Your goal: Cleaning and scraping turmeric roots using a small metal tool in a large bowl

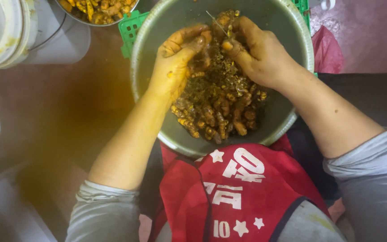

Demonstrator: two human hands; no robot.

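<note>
White lettering and stars on the red apron [243, 197] (bottom centre), no packages or screens

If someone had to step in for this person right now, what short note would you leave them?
Left hand: stained yellow, curled over turmeric roots at the top of the pile; what it grips can't be made out.
Right hand: fingers pinched on a small root piece, with a thin blade or sliver showing just above.
Metal basin: rests on the lap above the red apron, holding unpeeled turmeric roots and loose scrapings.
Second bowl, upper left: holds brighter orange pieces, apparently cleaned ones.
White bucket stands far left.
Done: some roots look cleaned. Left: a sizeable pile remains in the basin.
</note>
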